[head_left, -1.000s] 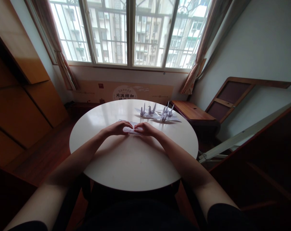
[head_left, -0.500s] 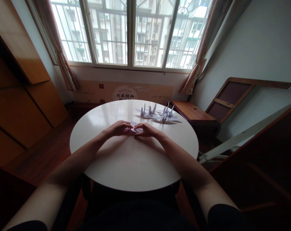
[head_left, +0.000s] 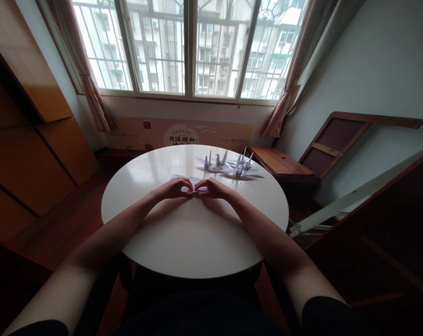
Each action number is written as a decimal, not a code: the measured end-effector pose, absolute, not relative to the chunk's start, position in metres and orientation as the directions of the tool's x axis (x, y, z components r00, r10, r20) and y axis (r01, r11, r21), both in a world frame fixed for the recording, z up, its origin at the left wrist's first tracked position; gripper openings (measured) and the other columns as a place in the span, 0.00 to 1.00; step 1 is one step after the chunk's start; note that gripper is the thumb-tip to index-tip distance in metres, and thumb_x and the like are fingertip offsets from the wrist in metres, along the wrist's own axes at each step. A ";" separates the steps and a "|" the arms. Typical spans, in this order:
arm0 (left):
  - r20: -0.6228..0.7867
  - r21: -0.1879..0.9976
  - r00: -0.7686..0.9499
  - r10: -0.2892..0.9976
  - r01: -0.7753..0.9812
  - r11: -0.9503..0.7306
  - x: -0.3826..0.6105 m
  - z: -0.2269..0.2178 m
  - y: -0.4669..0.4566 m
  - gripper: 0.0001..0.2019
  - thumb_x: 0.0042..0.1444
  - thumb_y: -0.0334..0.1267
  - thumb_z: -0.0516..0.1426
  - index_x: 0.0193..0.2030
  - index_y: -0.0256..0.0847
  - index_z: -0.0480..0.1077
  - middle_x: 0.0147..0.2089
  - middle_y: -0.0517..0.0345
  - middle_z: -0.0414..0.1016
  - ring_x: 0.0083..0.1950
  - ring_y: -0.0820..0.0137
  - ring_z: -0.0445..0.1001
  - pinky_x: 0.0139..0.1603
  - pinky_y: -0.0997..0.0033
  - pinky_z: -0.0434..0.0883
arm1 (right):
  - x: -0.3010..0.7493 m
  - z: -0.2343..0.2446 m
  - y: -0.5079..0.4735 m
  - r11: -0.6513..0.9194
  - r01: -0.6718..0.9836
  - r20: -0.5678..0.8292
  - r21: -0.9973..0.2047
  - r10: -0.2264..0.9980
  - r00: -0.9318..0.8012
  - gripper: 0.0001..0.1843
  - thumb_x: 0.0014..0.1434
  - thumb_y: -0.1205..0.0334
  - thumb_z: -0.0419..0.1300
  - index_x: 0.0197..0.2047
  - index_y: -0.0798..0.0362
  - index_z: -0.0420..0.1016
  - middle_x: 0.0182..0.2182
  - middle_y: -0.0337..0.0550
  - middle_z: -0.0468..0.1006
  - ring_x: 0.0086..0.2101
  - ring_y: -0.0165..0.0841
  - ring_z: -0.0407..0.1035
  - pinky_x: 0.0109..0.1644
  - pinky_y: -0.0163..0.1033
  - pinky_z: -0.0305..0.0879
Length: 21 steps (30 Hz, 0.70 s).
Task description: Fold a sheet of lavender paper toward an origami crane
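A pale sheet of folded paper [head_left: 194,180] lies on the white round table [head_left: 193,238], partly covered by my fingers. My left hand [head_left: 175,188] curls over its left side, thumb and fingers pinched on the paper. From the other side my right hand [head_left: 213,189] pinches the paper too, and the fingertips of both hands nearly meet at its near edge. The exact folds are hidden under the fingers. Beyond my right hand stand several folded paper cranes [head_left: 220,161], wings spread, tails pointing up.
A low wooden cabinet [head_left: 281,161] stands past the table's right edge. Behind the table, a printed cardboard panel [head_left: 127,133] leans below the barred window [head_left: 162,51]. Wooden cupboards [head_left: 53,149] line the left, and a wooden frame [head_left: 333,144] leans on the right wall.
The paper has shifted or turned, showing more of its far edge to the left. My fingertips have come closer together at its near edge. The cranes have not moved.
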<state>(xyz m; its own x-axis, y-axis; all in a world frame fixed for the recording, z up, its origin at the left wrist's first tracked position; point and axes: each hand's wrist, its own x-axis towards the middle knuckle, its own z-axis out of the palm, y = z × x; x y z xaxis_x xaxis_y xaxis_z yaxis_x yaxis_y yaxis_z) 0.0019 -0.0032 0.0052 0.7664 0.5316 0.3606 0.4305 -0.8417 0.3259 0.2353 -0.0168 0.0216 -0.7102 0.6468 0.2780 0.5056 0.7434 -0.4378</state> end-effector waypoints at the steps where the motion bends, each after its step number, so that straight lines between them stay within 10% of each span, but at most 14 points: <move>1: 0.368 0.323 0.761 0.534 0.434 -0.841 0.002 0.003 -0.002 0.11 0.56 0.44 0.60 0.40 0.42 0.78 0.41 0.52 0.78 0.41 0.67 0.76 0.44 0.71 0.70 | 0.236 0.022 -0.017 0.733 0.514 0.271 -0.446 0.657 -0.703 0.11 0.51 0.63 0.65 0.40 0.51 0.82 0.35 0.42 0.83 0.36 0.37 0.76 0.42 0.35 0.67; 13: 0.371 0.439 0.759 0.536 0.365 -0.821 0.003 0.006 -0.005 0.10 0.56 0.41 0.59 0.39 0.40 0.79 0.42 0.51 0.79 0.40 0.68 0.77 0.45 0.71 0.72 | 0.251 0.007 0.009 0.606 0.576 0.398 -0.549 0.796 -0.457 0.19 0.52 0.69 0.60 0.48 0.56 0.78 0.39 0.44 0.81 0.37 0.36 0.74 0.44 0.38 0.69; 21: 0.350 0.508 0.762 0.545 0.335 -0.794 0.009 0.014 -0.013 0.13 0.57 0.43 0.59 0.39 0.36 0.79 0.38 0.49 0.80 0.37 0.68 0.77 0.43 0.69 0.72 | 0.249 0.000 0.010 0.561 0.743 0.464 -0.365 0.802 -0.377 0.33 0.55 0.62 0.62 0.64 0.52 0.62 0.49 0.52 0.74 0.48 0.44 0.68 0.52 0.50 0.64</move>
<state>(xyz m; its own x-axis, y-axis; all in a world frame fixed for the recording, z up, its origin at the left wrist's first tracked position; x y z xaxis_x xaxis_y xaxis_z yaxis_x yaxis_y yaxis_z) 0.0086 -0.0127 0.0145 0.7618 0.5454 0.3497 0.3348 -0.7935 0.5082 0.2486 0.0095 0.0003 -0.3772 0.8018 0.4636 0.7430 0.5608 -0.3653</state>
